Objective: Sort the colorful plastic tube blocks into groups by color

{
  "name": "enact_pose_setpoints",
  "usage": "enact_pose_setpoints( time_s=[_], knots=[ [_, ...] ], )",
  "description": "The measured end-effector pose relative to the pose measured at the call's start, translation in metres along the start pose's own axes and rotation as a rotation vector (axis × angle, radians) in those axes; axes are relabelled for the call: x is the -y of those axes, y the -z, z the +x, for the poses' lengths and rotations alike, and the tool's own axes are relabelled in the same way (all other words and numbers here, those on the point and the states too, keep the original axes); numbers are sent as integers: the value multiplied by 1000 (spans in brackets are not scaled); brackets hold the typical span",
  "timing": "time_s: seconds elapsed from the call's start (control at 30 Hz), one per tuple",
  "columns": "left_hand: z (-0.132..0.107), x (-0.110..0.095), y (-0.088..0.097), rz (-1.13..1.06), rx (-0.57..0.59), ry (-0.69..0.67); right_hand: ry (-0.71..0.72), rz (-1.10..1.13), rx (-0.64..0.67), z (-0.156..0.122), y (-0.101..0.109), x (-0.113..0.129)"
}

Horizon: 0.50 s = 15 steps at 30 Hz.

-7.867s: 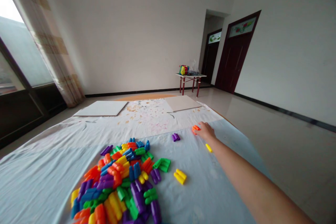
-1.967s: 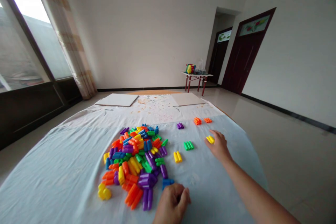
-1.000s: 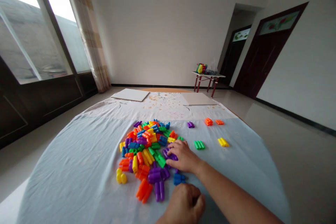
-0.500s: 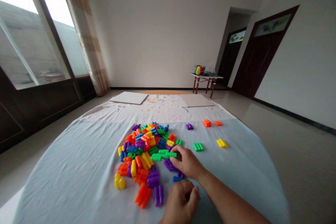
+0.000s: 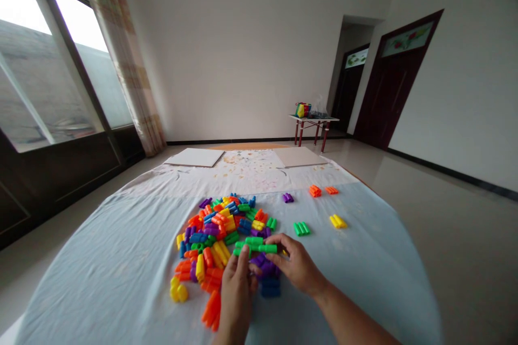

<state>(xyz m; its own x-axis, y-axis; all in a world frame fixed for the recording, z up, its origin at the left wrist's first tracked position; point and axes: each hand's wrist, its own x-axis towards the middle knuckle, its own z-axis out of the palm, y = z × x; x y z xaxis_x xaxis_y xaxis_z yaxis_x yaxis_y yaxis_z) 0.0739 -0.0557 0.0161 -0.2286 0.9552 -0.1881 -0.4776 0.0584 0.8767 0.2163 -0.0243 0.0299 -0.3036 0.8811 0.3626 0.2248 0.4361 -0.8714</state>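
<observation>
Both my hands meet at the near edge of a pile of coloured plastic tube blocks [image 5: 218, 229] on a pale blue cloth [image 5: 101, 269]. My right hand [image 5: 297, 268] pinches the right end of a row of green blocks [image 5: 256, 245]. My left hand [image 5: 237, 287] reaches up from below, its fingers closed on the left end of the same green row. Purple blocks [image 5: 265, 267] and a blue block [image 5: 270, 289] lie just under the hands.
Set apart to the right lie a green block [image 5: 301, 228], a yellow block [image 5: 337, 221], orange blocks [image 5: 314, 191] and a purple block [image 5: 287, 198]. Two white boards [image 5: 195, 157] lie at the far end. A small red-legged table [image 5: 311, 118] stands near dark doors.
My right hand left the yellow block at the right, came to the pile and picked up green blocks. My left hand rose from the cloth edge and took hold of the green row.
</observation>
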Motion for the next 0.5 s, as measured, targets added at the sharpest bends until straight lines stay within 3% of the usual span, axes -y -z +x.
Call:
enact_pose_setpoints(
  time_s=[0.2,0.33,0.5],
  knots=[
    [6,-4,6,-68,-130,-79,-79,81,-82,2,13,-13],
    [4,-4,6,26,-74,-129,-109,154,-42,2,15,-14],
    [2,-3,0,126,-3,-100,-71,101,53,-1,7,-1]
  ],
)
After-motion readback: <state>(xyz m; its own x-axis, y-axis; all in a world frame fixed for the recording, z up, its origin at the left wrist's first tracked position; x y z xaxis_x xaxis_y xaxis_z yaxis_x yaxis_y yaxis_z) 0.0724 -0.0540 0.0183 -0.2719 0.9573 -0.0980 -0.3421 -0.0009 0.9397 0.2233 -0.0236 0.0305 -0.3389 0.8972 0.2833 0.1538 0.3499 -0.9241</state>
